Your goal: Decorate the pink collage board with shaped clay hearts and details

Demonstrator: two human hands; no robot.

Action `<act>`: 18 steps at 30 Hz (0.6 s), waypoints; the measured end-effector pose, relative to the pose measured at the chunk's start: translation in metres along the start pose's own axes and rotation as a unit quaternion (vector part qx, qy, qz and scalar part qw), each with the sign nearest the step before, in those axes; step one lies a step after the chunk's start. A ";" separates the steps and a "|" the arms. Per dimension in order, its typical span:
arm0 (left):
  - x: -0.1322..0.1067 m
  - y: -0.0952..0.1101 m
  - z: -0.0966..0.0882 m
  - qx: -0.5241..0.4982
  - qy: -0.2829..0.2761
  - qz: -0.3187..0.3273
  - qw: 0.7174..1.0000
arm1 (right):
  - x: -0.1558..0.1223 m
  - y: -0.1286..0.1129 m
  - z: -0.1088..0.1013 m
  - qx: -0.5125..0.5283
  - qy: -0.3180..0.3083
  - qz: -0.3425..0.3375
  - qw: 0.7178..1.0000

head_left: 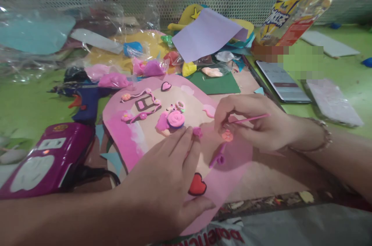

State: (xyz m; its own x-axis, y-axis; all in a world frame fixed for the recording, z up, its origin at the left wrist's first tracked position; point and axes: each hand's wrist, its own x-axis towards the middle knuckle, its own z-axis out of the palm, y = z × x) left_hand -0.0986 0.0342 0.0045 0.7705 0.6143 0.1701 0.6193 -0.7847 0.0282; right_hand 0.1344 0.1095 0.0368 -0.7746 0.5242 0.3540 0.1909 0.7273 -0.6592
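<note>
A pink foam sheet (238,172) with a cream middle carries small clay shapes. My left hand (162,176) lies flat across it, fingers stretched out, beside a magenta clay rose (197,132) and a red heart (197,184). My right hand (250,122) pinches a thin pink stick (252,118) just above an orange-pink clay flower (227,135). Its fingertips partly hide where the stick's tip ends. Between the hands sits a purple clay curl (219,159). Farther up are a pink spiral (176,119) and a flowered pink strand (142,116).
Bagged clay lumps (114,79), a lavender sheet (207,35) and a green sheet (216,82) lie behind. At left are a purple power socket (52,157) and a blue glue gun (87,102). To the right are a phone (285,82) and a snack bag (293,17).
</note>
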 end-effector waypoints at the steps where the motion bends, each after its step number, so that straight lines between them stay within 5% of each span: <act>1: 0.000 0.000 0.000 0.002 0.000 0.001 1.000 | 0.000 0.000 -0.001 -0.003 0.002 0.002 1.000; 9: -0.004 0.009 -0.011 0.067 0.056 0.069 0.994 | 0.001 0.023 -0.018 -0.203 0.137 -0.031 0.969; 12: -0.015 0.021 -0.016 0.066 0.081 0.115 0.988 | 0.001 0.040 -0.026 -0.273 0.118 -0.009 0.955; 18: -0.044 0.038 -0.015 0.141 0.073 0.109 0.981 | 0.000 0.050 -0.031 -0.306 0.039 0.070 0.949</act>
State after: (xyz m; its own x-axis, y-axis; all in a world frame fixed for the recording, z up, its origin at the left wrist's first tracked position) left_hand -0.1113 -0.0245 0.0134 0.8726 0.3995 0.2810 0.4746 -0.8297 -0.2940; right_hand 0.1628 0.1597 0.0239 -0.6739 0.6479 0.3551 0.6209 0.7571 -0.2033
